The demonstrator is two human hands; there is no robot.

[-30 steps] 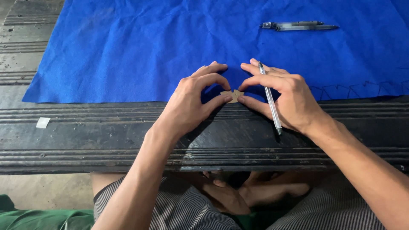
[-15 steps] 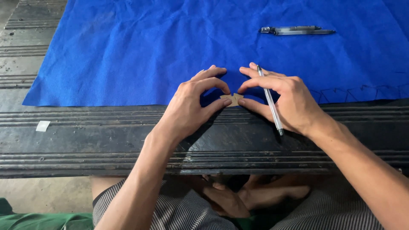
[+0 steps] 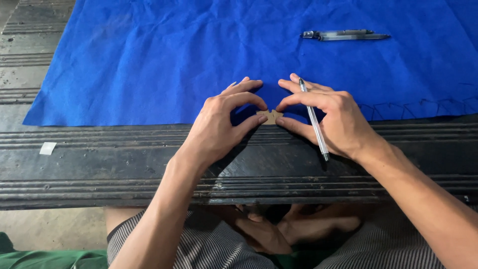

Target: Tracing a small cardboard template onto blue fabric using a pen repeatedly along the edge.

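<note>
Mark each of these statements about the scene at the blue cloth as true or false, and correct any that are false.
1. Both hands pinch a small tan cut-out at the near edge of the blue cloth. True.
2. The right hand also carries a clear pen between its fingers. True.
3. The left hand holds a pair of scissors. False: it touches only the small tan piece.
4. A second pen-like tool lies on the bare dark bench. False: it lies on the blue cloth, beyond the hands.
5. A small white scrap sits on the bench left of the hands. True.
</note>
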